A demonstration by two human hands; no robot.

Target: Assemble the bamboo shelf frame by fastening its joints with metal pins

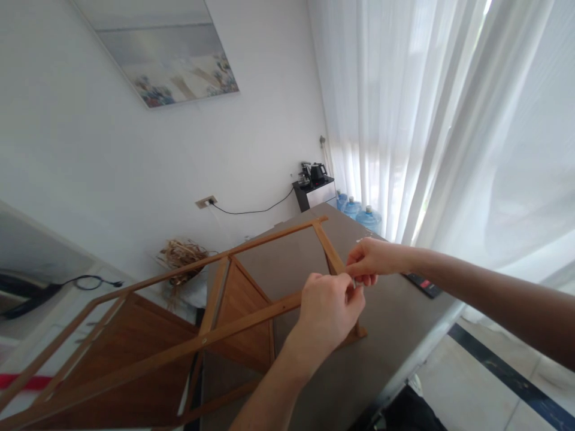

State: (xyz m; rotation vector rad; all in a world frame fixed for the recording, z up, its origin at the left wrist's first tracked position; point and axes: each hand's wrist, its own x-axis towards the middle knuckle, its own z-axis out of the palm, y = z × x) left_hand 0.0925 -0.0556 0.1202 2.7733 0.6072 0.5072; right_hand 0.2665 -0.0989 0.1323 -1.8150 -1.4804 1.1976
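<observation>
A wooden shelf frame (pixel 188 299) lies on its side across a grey table (pixel 404 323). My left hand (pixel 330 311) is closed in a pinch at the frame's end rail, fingertips meeting something small I cannot make out. My right hand (pixel 375 260) reaches in from the right, fingers closed around the same slanted end rail (pixel 327 248). Both hands meet at about the rail's middle.
A black remote (pixel 422 284) lies on the table by my right forearm. Behind are water bottles (pixel 359 212), a kettle on a small cabinet (pixel 314 179), a wall socket with a cable (pixel 206 202), dried plants (pixel 179 257) and white curtains (pixel 449 120).
</observation>
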